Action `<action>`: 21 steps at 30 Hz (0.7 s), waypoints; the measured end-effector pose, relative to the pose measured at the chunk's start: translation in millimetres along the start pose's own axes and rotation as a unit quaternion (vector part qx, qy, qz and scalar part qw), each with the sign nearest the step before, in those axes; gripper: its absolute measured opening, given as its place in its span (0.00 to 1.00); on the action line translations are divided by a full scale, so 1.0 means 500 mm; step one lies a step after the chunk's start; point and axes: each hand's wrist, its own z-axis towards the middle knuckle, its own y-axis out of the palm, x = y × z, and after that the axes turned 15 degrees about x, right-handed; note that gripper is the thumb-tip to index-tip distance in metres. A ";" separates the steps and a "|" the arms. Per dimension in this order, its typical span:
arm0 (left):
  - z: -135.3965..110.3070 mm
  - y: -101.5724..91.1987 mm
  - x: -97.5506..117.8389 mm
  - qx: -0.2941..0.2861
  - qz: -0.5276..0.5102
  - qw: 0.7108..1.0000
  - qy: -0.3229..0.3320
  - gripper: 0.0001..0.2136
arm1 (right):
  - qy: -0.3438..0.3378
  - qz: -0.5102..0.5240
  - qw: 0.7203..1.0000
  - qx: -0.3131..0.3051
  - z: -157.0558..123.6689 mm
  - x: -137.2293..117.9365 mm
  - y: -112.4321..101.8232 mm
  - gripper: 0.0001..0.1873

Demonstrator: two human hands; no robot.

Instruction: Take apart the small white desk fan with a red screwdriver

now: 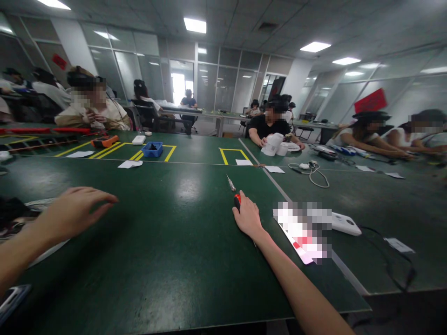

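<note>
My left hand (75, 211) is raised over the table on the left, fingers loosely bent and thumb apart, with nothing in it. My right hand (248, 216) reaches across the middle of the green tabletop, its fingers over a small red-and-black object (238, 201). Most of that object is covered by the hand, so its kind is unclear. Just beyond it lies a slim screwdriver (231, 184) with a clear handle, its tip pointing away from me. Behind my left hand is a bundle of dark things on a white plate-like item (49, 255), partly hidden.
A blue bin (152, 149) and an orange-and-black tool (104, 141) sit by yellow tape at the far left. To the right are a bright blurred-out screen (295, 237), a white power strip (345, 224) and a looped cable (319, 181). A phone (13, 300) lies front left. People sit opposite.
</note>
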 end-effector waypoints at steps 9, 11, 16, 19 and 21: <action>0.078 0.180 0.365 -0.088 -0.153 0.971 0.159 0.15 | -0.008 0.045 0.999 0.026 -0.005 0.008 -0.009 0.39; 0.079 0.195 0.418 -0.086 -0.177 0.962 0.191 0.16 | -0.015 0.058 0.998 0.024 -0.008 0.005 -0.010 0.38; 0.063 0.213 0.472 -0.065 -0.209 0.952 0.216 0.18 | -0.034 0.077 0.996 0.026 -0.013 -0.001 -0.007 0.37; 0.051 0.215 0.463 -0.074 -0.212 0.953 0.204 0.20 | -0.037 0.072 0.996 0.029 -0.015 -0.005 -0.011 0.36; 0.047 0.208 0.445 -0.084 -0.208 0.956 0.191 0.21 | -0.040 0.078 0.996 0.031 -0.017 -0.010 -0.019 0.35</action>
